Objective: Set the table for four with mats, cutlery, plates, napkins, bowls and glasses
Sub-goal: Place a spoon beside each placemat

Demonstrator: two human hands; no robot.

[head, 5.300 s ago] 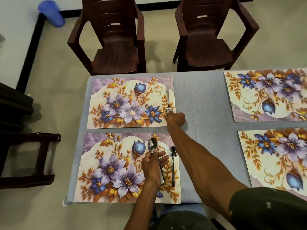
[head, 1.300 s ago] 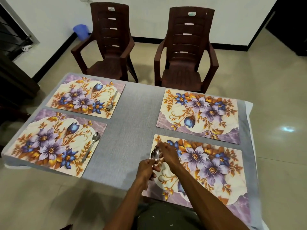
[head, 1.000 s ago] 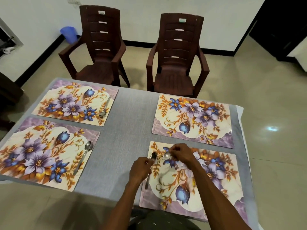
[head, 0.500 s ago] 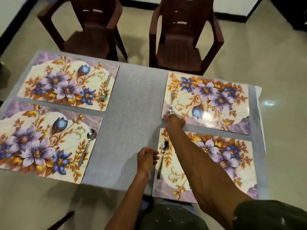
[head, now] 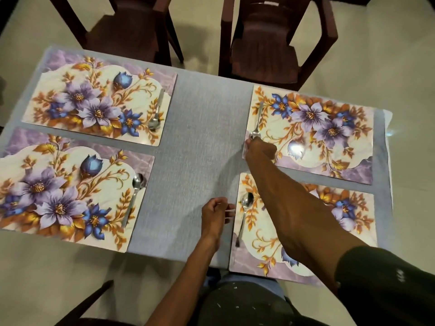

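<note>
Behind table point(head: 207, 128), two chairs point(head: 270, 43).

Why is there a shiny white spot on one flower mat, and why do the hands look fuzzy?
Head view: the white spot is lamp glare on the glossy far-right floral placemat; another glint shows on the pale tiled floor. Head view: the left hand is smeared by motion blur. Head view: the right hand casts a soft shadow on the grey tablecloth.

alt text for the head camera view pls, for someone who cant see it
A person's right hand sets a spoon on the far right floral mat. Their left hand hovers, holding nothing, over a grey table by the near right mat; each of four mats has a spoon.
</note>
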